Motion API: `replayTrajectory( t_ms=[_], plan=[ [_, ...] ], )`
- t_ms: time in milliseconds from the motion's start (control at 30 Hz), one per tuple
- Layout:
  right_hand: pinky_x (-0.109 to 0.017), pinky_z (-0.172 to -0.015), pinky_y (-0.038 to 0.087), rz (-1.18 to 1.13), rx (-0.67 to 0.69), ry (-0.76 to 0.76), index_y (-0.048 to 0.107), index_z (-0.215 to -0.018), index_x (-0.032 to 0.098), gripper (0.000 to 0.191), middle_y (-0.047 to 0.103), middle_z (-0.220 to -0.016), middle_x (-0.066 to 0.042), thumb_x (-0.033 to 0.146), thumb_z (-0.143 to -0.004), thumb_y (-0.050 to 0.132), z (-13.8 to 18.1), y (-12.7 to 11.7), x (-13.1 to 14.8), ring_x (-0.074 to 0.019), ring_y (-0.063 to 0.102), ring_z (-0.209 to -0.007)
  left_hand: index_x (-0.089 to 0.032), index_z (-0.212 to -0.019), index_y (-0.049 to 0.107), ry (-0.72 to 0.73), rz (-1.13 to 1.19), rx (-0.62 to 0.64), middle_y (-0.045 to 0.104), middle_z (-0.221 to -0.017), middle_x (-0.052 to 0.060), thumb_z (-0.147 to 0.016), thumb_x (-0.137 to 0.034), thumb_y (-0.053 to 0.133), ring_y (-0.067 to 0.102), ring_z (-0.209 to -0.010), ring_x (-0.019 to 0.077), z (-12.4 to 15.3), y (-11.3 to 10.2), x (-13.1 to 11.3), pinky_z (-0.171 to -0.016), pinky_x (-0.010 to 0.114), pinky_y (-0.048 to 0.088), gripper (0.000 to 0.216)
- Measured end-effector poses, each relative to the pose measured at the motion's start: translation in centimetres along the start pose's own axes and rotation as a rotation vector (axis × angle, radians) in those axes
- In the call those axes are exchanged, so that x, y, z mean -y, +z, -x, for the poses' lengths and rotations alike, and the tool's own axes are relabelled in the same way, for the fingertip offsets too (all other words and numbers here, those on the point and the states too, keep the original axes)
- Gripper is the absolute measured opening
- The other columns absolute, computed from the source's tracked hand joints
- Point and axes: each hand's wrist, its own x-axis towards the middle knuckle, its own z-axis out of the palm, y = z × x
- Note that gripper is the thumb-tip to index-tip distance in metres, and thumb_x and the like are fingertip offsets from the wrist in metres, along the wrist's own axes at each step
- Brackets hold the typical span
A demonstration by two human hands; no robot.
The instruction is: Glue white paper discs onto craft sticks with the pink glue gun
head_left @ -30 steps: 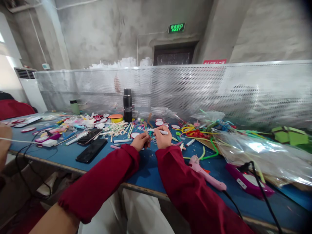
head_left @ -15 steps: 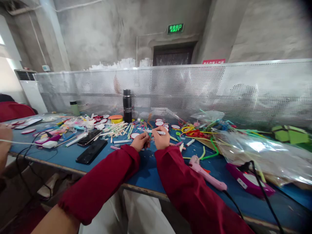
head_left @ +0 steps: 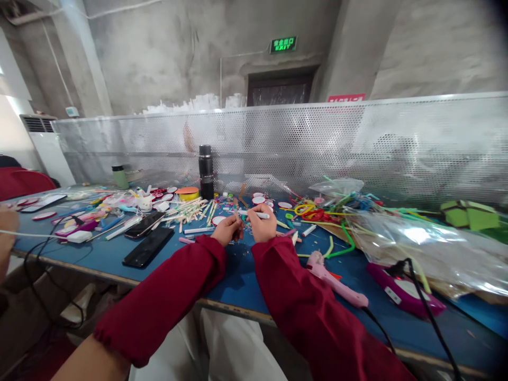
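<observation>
My right hand (head_left: 263,223) grips a white marker pen (head_left: 259,215) lying nearly level, its tip end toward my left hand. My left hand (head_left: 229,230) is closed in a pinch just left of it. A thin, pale sliver shows above its fingertips, too small to make out. Both hands are above the blue table (head_left: 238,283), close together but apart. Behind them lie white discs with red rims, one of them a round disc (head_left: 218,220) beside my left hand. A capped white marker (head_left: 309,230) lies to the right of my right hand.
A pink glue gun (head_left: 335,280) lies right, near a purple device (head_left: 405,291) with a black cable and a clear plastic bag (head_left: 428,243). Left are a black phone (head_left: 148,247) and a pile of sticks (head_left: 186,212). A black bottle (head_left: 206,172) stands behind. Another person's hand (head_left: 7,233) shows far left.
The camera view has shifted slightly. Both hands stay almost in place, with the marker pen still in my right hand; a pale sliver now shows more upright above my left fingertips.
</observation>
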Motion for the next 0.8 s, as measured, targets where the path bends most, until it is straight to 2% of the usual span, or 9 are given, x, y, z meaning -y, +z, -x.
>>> replayTrajectory(
  t_ms=[200, 367, 567, 733, 800],
  plan=[
    [-0.026, -0.049, 0.036, 0.017, -0.030, 0.015, 0.053, -0.063, 0.020, 0.012, 0.052, -0.052, 0.004, 0.029, -0.070, 0.058, 0.08, -0.03, 0.24, -0.0121, 0.045, -0.049, -0.018, -0.078, 0.049, -0.004, 0.001, 0.007, 0.059, -0.050, -0.002, -0.074, -0.063, 0.059, 0.044, -0.035, 0.0090, -0.05, -0.04, 0.05, -0.038, 0.022, 0.026, 0.046],
    [-0.025, -0.047, 0.036, -0.009, 0.042, 0.024, 0.052, -0.063, 0.021, 0.012, 0.051, -0.052, 0.005, 0.028, -0.070, 0.058, 0.24, 0.02, 0.58, -0.0118, 0.045, -0.048, -0.019, -0.077, 0.049, 0.018, 0.023, 0.009, 0.058, -0.048, -0.003, -0.072, -0.064, 0.060, 0.043, -0.034, 0.0084, -0.09, -0.04, 0.25, -0.039, 0.022, 0.026, 0.047],
    [-0.026, -0.049, 0.035, 0.006, -0.050, 0.007, 0.052, -0.061, 0.021, 0.012, 0.050, -0.051, 0.005, 0.027, -0.069, 0.057, 0.02, 0.07, 0.40, -0.0118, 0.044, -0.049, -0.019, -0.077, 0.049, -0.004, 0.012, 0.015, 0.059, -0.049, -0.003, -0.074, -0.063, 0.059, 0.044, -0.035, 0.0089, -0.11, -0.09, 0.29, -0.039, 0.022, 0.027, 0.045],
    [-0.026, -0.049, 0.035, -0.010, 0.011, 0.005, 0.051, -0.061, 0.021, 0.014, 0.052, -0.052, 0.004, 0.029, -0.070, 0.058, 0.05, 0.17, 0.14, -0.0120, 0.044, -0.049, -0.019, -0.077, 0.048, 0.013, 0.002, 0.002, 0.058, -0.049, -0.002, -0.075, -0.062, 0.058, 0.043, -0.035, 0.0088, -0.09, -0.06, 0.19, -0.039, 0.022, 0.025, 0.045],
    [-0.026, -0.049, 0.035, 0.004, -0.006, 0.025, 0.052, -0.062, 0.021, 0.013, 0.052, -0.051, 0.004, 0.029, -0.070, 0.058, 0.03, 0.16, 0.11, -0.0122, 0.044, -0.049, -0.019, -0.077, 0.048, 0.008, -0.004, -0.001, 0.058, -0.049, -0.002, -0.075, -0.062, 0.058, 0.043, -0.035, 0.0087, -0.11, -0.08, 0.19, -0.039, 0.022, 0.025, 0.044]
  ],
)
